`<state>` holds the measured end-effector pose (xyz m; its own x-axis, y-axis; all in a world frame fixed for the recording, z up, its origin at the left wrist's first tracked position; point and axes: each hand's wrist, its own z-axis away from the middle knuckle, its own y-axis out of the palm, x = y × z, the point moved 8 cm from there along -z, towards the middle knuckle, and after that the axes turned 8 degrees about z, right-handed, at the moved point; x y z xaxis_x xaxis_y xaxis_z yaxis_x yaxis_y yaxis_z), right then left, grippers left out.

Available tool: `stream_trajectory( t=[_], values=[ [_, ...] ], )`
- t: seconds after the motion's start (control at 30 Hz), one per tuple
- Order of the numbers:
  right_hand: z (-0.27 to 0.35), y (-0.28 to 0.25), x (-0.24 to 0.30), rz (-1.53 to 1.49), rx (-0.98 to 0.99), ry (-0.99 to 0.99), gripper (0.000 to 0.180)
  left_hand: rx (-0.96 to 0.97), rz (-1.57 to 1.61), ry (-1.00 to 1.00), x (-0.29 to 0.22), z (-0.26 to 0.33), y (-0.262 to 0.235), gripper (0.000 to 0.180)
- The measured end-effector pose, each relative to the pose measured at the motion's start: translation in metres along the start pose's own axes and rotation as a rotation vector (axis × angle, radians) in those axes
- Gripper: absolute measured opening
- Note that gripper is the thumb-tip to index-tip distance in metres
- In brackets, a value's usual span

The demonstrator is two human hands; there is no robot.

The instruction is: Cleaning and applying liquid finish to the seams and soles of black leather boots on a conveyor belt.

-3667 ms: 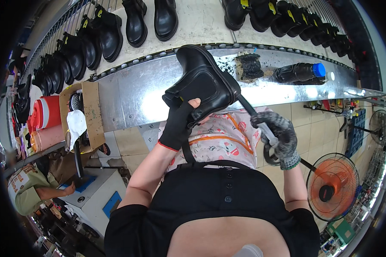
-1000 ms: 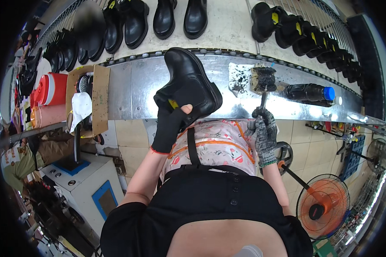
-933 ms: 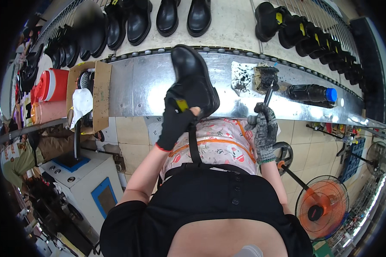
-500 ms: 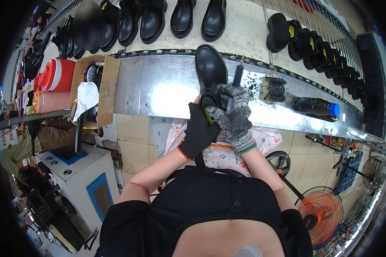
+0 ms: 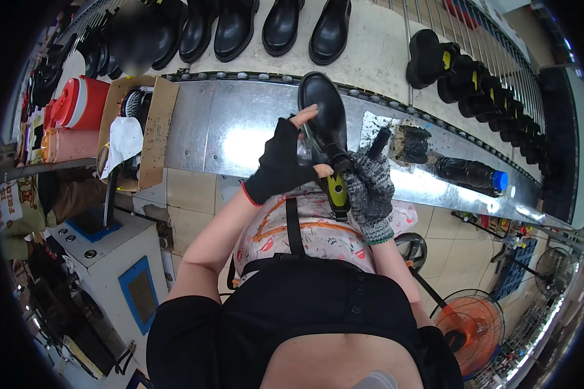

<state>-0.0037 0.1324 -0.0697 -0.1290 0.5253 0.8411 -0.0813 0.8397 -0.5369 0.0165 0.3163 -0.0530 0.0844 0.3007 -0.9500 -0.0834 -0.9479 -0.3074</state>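
A black leather boot [image 5: 322, 104] points toe-away across the metal ledge, its yellow-green pull tab [image 5: 336, 189] facing me. My left hand [image 5: 279, 159], in a black fingerless glove, is spread beside the boot. Its index fingertip lies at the boot's side near the toe, and the thumb is by the pull tab. My right hand [image 5: 370, 188], in a grey knitted glove, is closed at the boot's ankle on the right. A black stick-like handle [image 5: 380, 139] juts up from that fist; its working end is hidden.
A conveyor behind the ledge [image 5: 194, 129] carries several black boots [image 5: 331, 32]. Right of my hands are a blackened sponge block [image 5: 411, 144] and a dark bottle [image 5: 464, 174] with blue cap. A cardboard box [image 5: 156, 129] of brushes and a red jug [image 5: 84, 104] stand left.
My left hand has let go of the boot's ankle and spread its fingers along the boot's left side. My right hand has shifted slightly right and nearer, uncovering the pull tab.
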Motion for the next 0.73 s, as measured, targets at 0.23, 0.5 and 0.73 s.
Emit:
stream_trajectory(
  t=[0.23, 0.5, 0.73],
  values=[
    [-0.008, 0.005, 0.0, 0.007, -0.033, -0.077, 0.03, 0.166, -0.003, -0.137, 0.013, -0.013, 0.001, 0.096],
    [-0.02, 0.01, 0.002, 0.05, -0.015, -0.134, 0.026, 0.161, 0.006, -0.2, 0.022, -0.021, -0.006, 0.099],
    [-0.022, 0.017, -0.01, -0.056, 0.027, -0.008, 0.026, 0.185, 0.392, -0.218, 0.023, -0.03, -0.001, 0.121]
  ],
)
